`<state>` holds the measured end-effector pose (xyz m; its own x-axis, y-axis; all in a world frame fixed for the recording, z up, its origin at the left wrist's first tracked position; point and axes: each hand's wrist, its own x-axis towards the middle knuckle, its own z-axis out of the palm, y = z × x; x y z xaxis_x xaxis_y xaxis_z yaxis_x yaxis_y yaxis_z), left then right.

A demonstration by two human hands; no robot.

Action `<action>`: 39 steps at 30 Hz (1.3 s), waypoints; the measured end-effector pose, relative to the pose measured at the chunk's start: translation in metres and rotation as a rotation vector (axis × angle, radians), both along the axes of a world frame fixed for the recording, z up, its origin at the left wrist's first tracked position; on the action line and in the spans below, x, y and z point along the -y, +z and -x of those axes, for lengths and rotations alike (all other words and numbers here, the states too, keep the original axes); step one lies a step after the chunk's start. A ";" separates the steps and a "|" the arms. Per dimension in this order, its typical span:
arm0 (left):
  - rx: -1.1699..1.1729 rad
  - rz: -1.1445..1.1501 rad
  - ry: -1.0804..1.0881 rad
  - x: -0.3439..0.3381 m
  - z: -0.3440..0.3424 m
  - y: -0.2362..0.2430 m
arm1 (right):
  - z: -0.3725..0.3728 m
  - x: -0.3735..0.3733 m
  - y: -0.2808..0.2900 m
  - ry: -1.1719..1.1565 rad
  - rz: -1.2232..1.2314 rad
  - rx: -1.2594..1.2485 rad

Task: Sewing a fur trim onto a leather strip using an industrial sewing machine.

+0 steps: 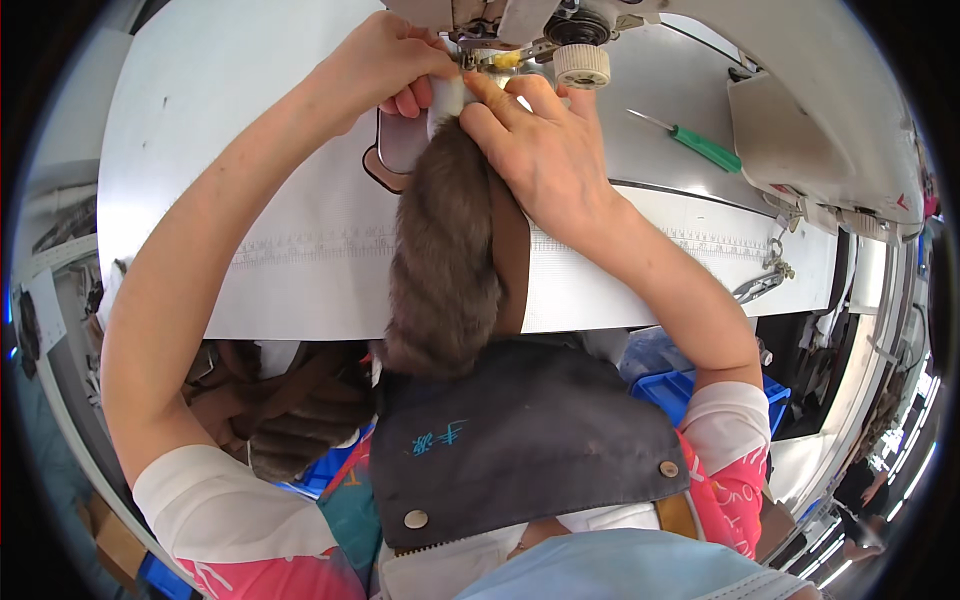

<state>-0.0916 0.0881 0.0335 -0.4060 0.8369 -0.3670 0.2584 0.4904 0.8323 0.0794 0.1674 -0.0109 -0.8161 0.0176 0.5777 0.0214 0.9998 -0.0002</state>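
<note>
A grey-brown fur strip (pixel 445 250) hangs over the front edge of the white table, its white upper end (pixel 447 103) under the needle area of a sewing machine (pixel 470 50). Brown smooth backing (pixel 511 265) shows along its right side. My left hand (pixel 395 65) is closed at the left of the presser foot, fingertips pinching the strip's upper end. From the right, my right hand (pixel 540 140) grips the same strip, index finger close to the foot and thumb against the fur. The exact grip under the fingertips is hidden.
A flat, phone-like object (pixel 400 142) lies below my left hand. At right are a green-handled screwdriver (pixel 705 148) and metal thread snips (pixel 760 286). Brown fur pieces (pixel 300 410) fill a space below the table at left; a blue bin (pixel 665 392) stands at right. A dark apron (pixel 520 440) covers my lap.
</note>
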 end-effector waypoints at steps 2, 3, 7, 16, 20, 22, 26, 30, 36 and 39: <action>0.032 -0.049 0.019 0.003 0.007 -0.017 | -0.002 0.002 -0.001 -0.040 -0.026 0.049; 0.059 -0.096 0.043 0.004 0.010 -0.023 | -0.002 0.002 -0.001 -0.040 -0.024 0.048; 0.024 -0.022 0.011 -0.003 0.014 -0.025 | 0.002 -0.002 -0.009 -0.051 -0.070 0.003; 0.008 -0.021 0.007 -0.004 0.004 -0.006 | 0.004 -0.008 -0.005 -0.025 -0.117 -0.056; 0.027 -0.059 -0.003 -0.002 0.016 -0.023 | 0.009 -0.013 -0.006 0.006 -0.106 -0.095; 0.004 -0.064 0.019 -0.002 0.007 -0.018 | 0.004 -0.010 -0.006 0.016 -0.108 -0.079; 0.022 -0.036 0.014 -0.001 -0.004 -0.012 | -0.002 -0.008 -0.005 0.028 -0.123 -0.038; -0.015 -0.044 0.036 -0.006 0.020 -0.028 | 0.005 -0.014 -0.005 0.011 -0.057 -0.012; 0.208 -0.257 0.330 0.042 -0.030 -0.005 | -0.028 -0.012 0.022 -0.071 1.684 0.192; 0.425 -0.062 0.206 0.089 -0.069 -0.004 | -0.063 0.004 0.030 -0.101 1.954 0.369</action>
